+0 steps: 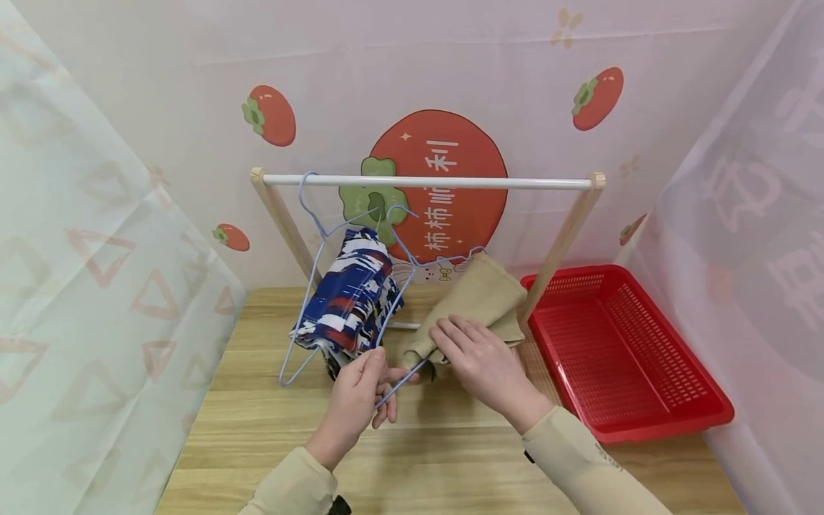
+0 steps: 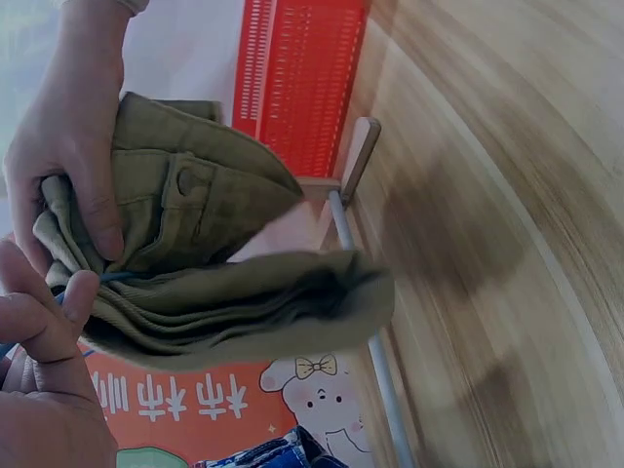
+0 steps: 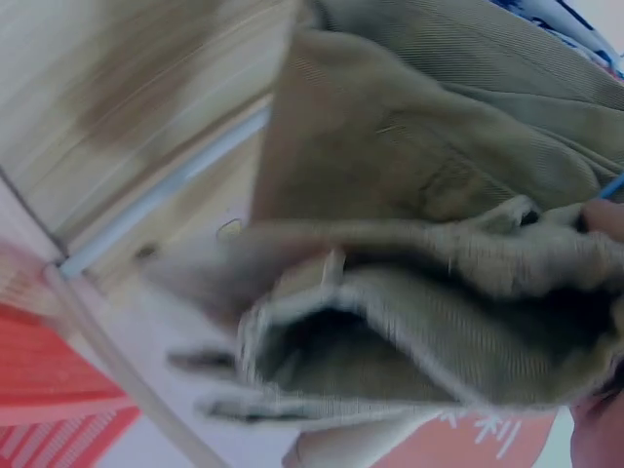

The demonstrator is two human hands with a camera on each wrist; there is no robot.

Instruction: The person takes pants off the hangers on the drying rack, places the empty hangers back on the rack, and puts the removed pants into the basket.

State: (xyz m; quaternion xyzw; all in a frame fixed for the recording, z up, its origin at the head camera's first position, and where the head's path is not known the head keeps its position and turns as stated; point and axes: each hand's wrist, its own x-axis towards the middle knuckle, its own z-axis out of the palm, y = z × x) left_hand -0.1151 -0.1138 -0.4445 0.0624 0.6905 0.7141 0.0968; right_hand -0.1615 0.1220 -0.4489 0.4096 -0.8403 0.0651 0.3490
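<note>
My left hand (image 1: pixel 357 393) pinches the lower corner of a blue wire hanger (image 1: pixel 407 377). A pair of khaki trousers (image 1: pixel 479 293) lies folded over that hanger's bottom bar. My right hand (image 1: pixel 483 361) grips the folded cloth, thumb on one side, as the left wrist view shows. There, the trousers (image 2: pixel 156 214) show a waistband and belt loop, and loose layers hang over the bar. In the right wrist view the trousers (image 3: pixel 439 127) fill most of the picture, partly blurred. A second blue hanger (image 1: pixel 302 300) carries a folded blue, white and red patterned garment (image 1: pixel 350 293).
A drying rack with a white top rail (image 1: pixel 450 183) and wooden legs (image 1: pixel 566 243) stands behind the hands. The second hanger hooks over the rail's left end. A red plastic basket (image 1: pixel 698 350) sits at the right on the wooden table (image 1: pixel 244 443). Printed cloth walls surround the table.
</note>
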